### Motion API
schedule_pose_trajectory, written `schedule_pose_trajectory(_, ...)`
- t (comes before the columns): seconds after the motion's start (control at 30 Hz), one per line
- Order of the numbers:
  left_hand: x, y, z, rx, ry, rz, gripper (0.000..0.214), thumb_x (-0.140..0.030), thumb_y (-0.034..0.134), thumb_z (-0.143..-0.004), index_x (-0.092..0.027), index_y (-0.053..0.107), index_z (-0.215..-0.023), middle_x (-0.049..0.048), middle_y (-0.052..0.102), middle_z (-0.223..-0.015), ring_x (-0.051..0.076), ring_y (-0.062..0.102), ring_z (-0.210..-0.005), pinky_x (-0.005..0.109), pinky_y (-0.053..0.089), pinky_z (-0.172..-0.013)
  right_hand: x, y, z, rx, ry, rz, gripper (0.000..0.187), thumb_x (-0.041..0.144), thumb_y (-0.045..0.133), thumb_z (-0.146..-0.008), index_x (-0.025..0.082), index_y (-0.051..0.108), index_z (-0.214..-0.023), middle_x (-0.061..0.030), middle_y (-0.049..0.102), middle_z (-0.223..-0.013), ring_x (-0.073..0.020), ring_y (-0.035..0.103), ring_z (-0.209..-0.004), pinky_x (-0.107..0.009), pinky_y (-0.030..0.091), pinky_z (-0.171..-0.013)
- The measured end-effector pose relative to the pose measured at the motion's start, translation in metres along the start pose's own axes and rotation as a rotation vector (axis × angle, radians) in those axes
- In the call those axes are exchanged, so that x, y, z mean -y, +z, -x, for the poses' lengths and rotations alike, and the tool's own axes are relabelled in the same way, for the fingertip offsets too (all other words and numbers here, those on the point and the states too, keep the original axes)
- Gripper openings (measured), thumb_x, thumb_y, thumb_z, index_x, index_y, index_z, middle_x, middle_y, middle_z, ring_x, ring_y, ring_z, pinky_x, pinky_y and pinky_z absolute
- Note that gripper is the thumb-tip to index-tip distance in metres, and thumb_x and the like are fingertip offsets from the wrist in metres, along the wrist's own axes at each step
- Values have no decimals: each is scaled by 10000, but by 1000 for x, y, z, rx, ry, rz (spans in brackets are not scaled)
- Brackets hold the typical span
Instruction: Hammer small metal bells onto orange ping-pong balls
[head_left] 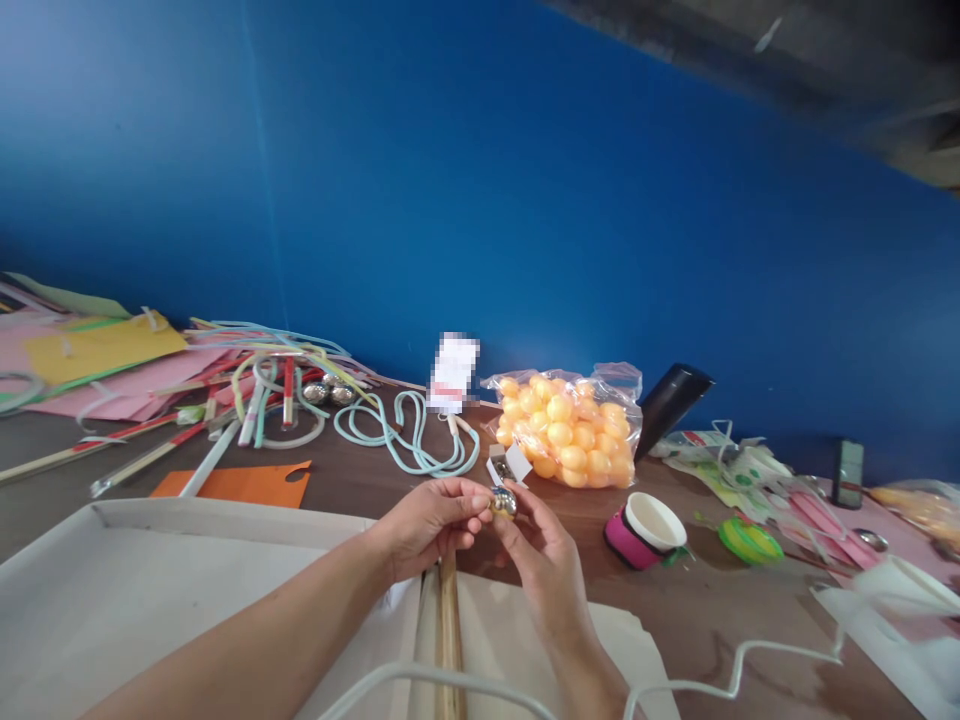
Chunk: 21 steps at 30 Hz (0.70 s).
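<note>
A small shiny silver ball [503,501] sits between the thumb and fingers of my right hand [551,560]. My left hand [435,525] is closed in a pinch right at the ball's left side, and what its fingertips hold is too small to make out. Just beyond the ball stands a small white box [516,462] with its flaps up and small dark items inside. A wooden stick [450,640] lies below my hands, across the edge of a white paper tray [225,600].
Behind my hands lie a clear bag of orange balls [574,425] and a pale blue cord [405,440] with a white tag [452,375]. To the right are a pink-wrapped cup [634,535], a green plastic item [750,540] and a black cylinder [673,405]. Coloured sheets [105,355] and tubes lie left.
</note>
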<state>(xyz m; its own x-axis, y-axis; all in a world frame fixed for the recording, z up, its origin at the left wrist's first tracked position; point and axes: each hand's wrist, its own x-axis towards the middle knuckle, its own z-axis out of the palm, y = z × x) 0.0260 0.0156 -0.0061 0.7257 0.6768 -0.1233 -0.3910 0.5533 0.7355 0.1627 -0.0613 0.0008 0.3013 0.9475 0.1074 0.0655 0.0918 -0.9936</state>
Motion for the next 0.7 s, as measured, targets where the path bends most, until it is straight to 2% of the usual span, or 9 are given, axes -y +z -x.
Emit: schedule_pose_trajectory(0.7, 2, -1, 1, 32, 42, -22, 125, -202, 673, -721, -118, 583, -743, 12, 595, -670, 33, 517, -505, 122, 450, -484, -2, -3, 0, 19, -4, 2, 417, 315, 642, -791, 219, 531, -1181, -53, 652, -1065, -181, 615, -827, -208, 517, -554)
